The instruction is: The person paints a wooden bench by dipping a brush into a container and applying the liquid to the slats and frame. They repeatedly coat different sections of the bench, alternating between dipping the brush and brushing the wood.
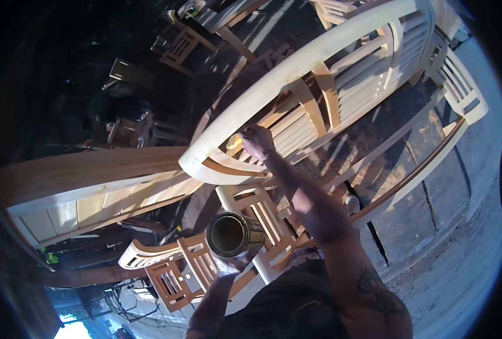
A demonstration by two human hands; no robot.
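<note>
My left hand point(235, 263) is closed round a dark, open-topped metal can point(253, 233) from below, its round mouth tilted toward me. Stretched out ahead, my right hand point(256, 142) is closed, with a small yellow thing point(235, 142) showing at its fingers; its kind I cannot tell. That hand is at the inner side of the curved pale top rail of a wooden bench point(273, 79), near the rail's lower left end. Slats and curved uprights of the bench lie just beyond my fingers.
A long panelled wooden piece point(92, 183) stands at the left. Slatted wooden chairs point(194, 263) are below the can, and another slatted frame point(457, 85) is at the right. More furniture point(180, 48) sits in shade at the back. Concrete paving point(414, 220) runs along the right.
</note>
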